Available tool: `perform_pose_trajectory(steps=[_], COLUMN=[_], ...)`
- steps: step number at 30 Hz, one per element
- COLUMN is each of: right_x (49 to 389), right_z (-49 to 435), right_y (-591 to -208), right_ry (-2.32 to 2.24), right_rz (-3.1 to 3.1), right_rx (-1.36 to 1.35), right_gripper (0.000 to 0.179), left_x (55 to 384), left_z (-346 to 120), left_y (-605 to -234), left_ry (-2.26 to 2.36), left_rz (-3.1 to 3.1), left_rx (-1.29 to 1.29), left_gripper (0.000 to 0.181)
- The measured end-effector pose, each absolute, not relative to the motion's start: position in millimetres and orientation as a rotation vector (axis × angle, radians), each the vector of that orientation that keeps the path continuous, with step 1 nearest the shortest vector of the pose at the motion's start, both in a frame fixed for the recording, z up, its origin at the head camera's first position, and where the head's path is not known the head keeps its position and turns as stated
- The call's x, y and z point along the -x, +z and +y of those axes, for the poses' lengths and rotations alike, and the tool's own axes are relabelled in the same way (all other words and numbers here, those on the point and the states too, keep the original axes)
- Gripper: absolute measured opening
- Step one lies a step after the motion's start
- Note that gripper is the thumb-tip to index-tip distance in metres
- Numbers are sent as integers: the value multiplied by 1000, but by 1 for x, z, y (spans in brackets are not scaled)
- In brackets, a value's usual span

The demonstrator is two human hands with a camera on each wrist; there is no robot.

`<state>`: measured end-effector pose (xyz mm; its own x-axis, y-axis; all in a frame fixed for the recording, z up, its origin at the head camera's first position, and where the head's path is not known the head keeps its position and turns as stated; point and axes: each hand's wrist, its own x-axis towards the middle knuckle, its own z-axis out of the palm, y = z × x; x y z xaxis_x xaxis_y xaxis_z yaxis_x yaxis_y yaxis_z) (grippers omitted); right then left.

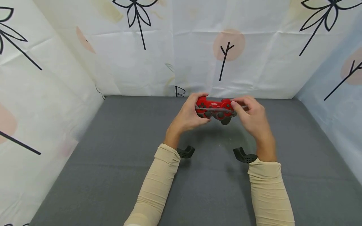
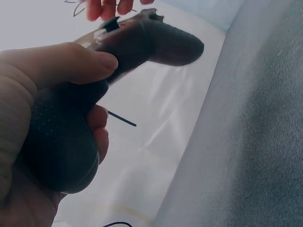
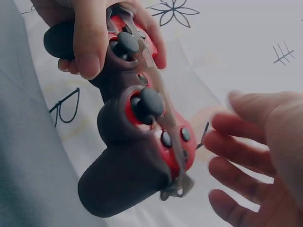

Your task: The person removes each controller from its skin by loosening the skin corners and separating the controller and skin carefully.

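A red game controller (image 1: 214, 105) marked SONY is held up over the grey table. A dark rubbery sleeve (image 3: 124, 176) wraps its grips, and a greyish edge strip (image 3: 163, 97) of that sleeve crosses the red face beside the thumbsticks. My left hand (image 1: 189, 113) grips the controller's left end, the thumb (image 2: 90, 64) lying along it and fingers curled around the grip. My right hand (image 1: 251, 114) is at the other end. In the right wrist view its fingers (image 3: 239, 142) are loosely bent, blurred and apart from the controller.
The grey tabletop (image 1: 127, 188) spreads below both hands. White printed cloth walls (image 1: 192, 62) rise at the back and on both sides. Black curved wrist mounts (image 1: 185, 152) stick out inward under each wrist.
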<state>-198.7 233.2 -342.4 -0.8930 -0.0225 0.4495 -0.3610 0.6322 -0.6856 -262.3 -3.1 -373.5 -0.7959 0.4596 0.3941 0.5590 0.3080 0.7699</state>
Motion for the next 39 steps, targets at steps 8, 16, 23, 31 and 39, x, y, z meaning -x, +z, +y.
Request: perform_pose_trajectory(steps=[8,16,23,31,39], right_x=[204,210,211,210,210], right_z=[225,222,224,222,218], right_y=[-351,-357,-358,-360,-353], right_ry=[1003,926,897,848,877], right_rz=[-2568,-2690,-2811,-2715,-2827], right_rx=[-436,-399,-346,-553,-571], right_gripper=[18,18,13,8,11], left_x=[267,266,263,265,268], left_z=[-9,-7,-3,-5,-8], left_y=[-376,-371,-369,-375,-376], left_ry=[-1467,-1327,-1242,-1215,-1145], left_rz=[-2427,-2527,-2621,-2672,-2634], left_rx=[985,962,932,850,854], left_gripper=[84,80,79,84,81])
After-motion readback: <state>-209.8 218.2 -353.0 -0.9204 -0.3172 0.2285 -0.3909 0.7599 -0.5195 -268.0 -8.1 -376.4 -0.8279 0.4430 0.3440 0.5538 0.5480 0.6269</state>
